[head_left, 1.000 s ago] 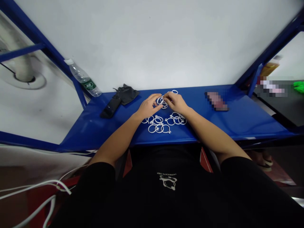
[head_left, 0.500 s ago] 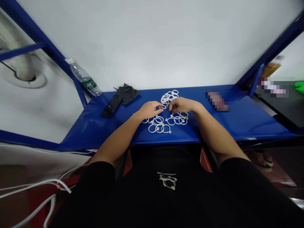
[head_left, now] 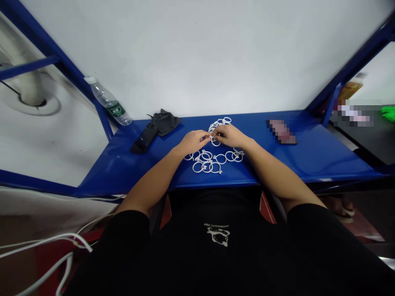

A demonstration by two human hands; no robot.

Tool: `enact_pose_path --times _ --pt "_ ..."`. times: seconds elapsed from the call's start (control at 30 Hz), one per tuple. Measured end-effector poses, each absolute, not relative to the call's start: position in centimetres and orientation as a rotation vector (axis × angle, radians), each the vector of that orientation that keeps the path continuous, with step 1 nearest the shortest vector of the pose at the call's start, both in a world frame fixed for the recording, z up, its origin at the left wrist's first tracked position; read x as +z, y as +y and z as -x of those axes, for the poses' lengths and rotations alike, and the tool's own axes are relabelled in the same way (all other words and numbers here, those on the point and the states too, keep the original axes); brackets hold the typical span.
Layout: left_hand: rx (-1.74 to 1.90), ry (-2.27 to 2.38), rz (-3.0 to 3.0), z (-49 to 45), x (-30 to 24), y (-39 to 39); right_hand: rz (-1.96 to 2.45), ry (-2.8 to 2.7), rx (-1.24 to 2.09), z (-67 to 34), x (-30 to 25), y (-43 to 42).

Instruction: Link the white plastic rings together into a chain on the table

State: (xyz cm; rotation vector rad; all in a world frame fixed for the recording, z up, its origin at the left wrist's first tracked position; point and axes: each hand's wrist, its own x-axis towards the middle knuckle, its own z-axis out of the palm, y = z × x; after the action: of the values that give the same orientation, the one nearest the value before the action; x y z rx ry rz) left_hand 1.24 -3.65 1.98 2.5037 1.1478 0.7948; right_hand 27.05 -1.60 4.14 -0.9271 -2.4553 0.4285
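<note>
**A:** Where are the hands?

**B:** Low over a blue metal shelf (head_left: 311, 154); the left hand (head_left: 194, 142) and right hand (head_left: 231, 136) sit close together — almost touching at the fingertips.

**A:** And the fingers?

**B:** Curled nearly shut on both hands; the left fingertips (head_left: 206, 137) and right fingertips (head_left: 216, 131) meet at a white plastic ring (head_left: 215, 142) and seem to pinch it — the exact grip is hidden, so I cannot tell more.

**A:** Where are the other rings?

**B:** A heap of overlapping white rings (head_left: 220, 124) lies just beyond the fingertips; a looser spread of white rings (head_left: 205, 163) lies below the fingers, on the body side.

**A:** Anything further out?

**B:** Left of the left fingers, a black phone (head_left: 142, 139) beside a crumpled black cloth (head_left: 165, 122), then a plastic water bottle (head_left: 108, 105); right of the right fingers, a pixelated object (head_left: 281, 131), too blurred to name.
</note>
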Motion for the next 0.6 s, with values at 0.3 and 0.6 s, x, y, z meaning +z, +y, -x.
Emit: enact_pose_path --times 0.3,0.6 --pt "0.897 1.127 -2.523 -1.24 2.08 -3.73 0.774 -2.419 0.439 -27.02 4.0 -1.8" --pt "0.913 1.119 -2.56 -1.43 2.36 -4.09 0.736 -2.391 0.521 -27.11 4.29 -2.0"
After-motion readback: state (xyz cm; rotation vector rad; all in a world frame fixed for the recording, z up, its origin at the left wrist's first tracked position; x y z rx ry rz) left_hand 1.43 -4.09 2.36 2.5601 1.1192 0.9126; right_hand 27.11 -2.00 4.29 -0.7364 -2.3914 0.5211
